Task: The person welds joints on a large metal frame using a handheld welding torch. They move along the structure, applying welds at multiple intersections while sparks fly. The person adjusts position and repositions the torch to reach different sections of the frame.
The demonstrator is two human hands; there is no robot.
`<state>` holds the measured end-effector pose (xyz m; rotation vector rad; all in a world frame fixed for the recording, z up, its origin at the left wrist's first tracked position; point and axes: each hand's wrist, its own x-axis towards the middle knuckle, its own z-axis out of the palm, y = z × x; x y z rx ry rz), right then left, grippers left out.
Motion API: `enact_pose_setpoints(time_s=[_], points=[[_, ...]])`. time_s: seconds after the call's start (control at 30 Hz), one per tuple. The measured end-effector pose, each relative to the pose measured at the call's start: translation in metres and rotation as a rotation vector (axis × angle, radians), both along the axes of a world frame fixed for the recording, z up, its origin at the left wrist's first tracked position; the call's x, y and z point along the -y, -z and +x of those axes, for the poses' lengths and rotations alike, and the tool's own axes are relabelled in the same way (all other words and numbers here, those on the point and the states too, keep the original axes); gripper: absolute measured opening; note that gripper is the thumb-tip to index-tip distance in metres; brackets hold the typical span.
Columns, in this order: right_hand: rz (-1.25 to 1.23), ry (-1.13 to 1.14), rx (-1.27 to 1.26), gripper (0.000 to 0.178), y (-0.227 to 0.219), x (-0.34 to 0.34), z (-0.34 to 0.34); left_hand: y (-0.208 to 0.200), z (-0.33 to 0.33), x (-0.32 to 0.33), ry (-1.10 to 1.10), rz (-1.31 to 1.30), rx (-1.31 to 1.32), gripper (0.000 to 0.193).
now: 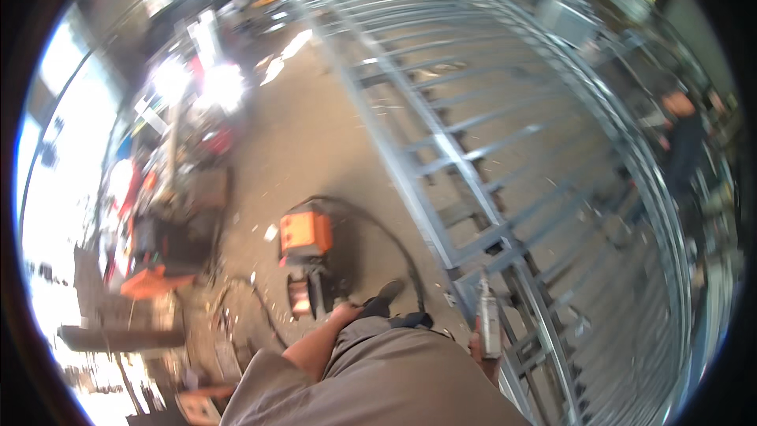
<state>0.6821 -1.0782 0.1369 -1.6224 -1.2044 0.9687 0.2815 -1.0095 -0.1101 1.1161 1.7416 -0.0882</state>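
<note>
My left hand (344, 314) is low by my waist, next to a copper-coloured wire spool (300, 297). The spool sits at the near end of an orange and black machine (307, 235) on the floor. Motion blur and the small size hide my left fingers, so I cannot tell whether they hold anything. On the other side, my right hand (476, 347) is closed round a long light-grey hand tool (489, 325) with a narrow tip pointing away from me. Beneath that tool lies the near left side of a large metal frame (432, 225) with many parallel bars.
A black cable (390, 229) curves from the orange machine toward my feet. Cluttered equipment (169, 237) lines the left, beside bright glare. Another person (684, 138) in dark clothing is beyond the frame at right. A grey box (566, 22) stands at the far right.
</note>
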Motion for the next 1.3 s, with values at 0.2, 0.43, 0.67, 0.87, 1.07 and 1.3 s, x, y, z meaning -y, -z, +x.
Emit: enact_pose_setpoints(time_s=[0.2, 0.43, 0.67, 0.87, 1.07, 1.3], points=[[-0.070, 0.160, 0.056, 0.073, -0.038, -0.004, -0.011, 0.017, -0.010, -0.012, 0.135, 0.149, 0.044, 0.054], [-0.048, 0.205, 0.039, 0.072, -0.042, -0.006, -0.008, -0.005, 0.002, -0.033, 0.141, 0.124, 0.001, 0.050], [-0.080, 0.259, 0.029, 0.072, -0.047, -0.004, -0.003, 0.004, 0.010, -0.049, 0.257, 0.152, -0.053, 0.052], [-0.085, 0.251, 0.101, 0.074, -0.044, 0.000, 0.001, 0.003, 0.012, -0.051, 0.295, 0.192, -0.062, 0.063], [-0.053, 0.233, 0.031, 0.073, -0.042, 0.001, 0.000, -0.007, 0.019, -0.051, 0.279, 0.201, -0.181, 0.062], [-0.055, 0.203, 0.096, 0.073, -0.050, 0.008, -0.002, -0.025, 0.022, -0.041, 0.257, 0.118, -0.096, 0.057]])
